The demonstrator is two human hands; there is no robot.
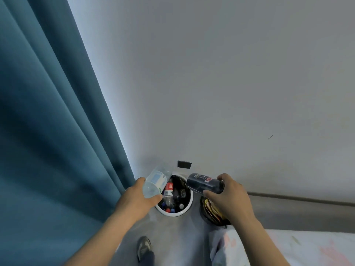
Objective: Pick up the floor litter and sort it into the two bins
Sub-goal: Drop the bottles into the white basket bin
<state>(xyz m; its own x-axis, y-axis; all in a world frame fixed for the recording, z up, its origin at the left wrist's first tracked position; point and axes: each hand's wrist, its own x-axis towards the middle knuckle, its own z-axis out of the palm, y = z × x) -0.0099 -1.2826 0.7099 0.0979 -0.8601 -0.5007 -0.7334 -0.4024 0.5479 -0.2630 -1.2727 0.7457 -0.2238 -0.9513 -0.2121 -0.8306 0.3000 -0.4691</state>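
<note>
My left hand (137, 196) grips a clear plastic bottle (156, 180) with a pale blue label, tilted over the left rim of the white bin (173, 214). That bin holds several bottles, one with a red label (169, 187). My right hand (229, 194) grips a dark navy bottle (204, 183) lying sideways above the bin's right rim. Just right of it stands a dark bin (204, 215) with yellow and red wrappers inside, partly hidden by my right hand.
A teal curtain (48, 131) hangs along the left. The grey wall (230, 83) behind the bins carries a black socket (184, 164). A bed with a grey frame and pale printed cover (307, 248) fills the lower right. My shoe (144, 246) stands on the grey floor.
</note>
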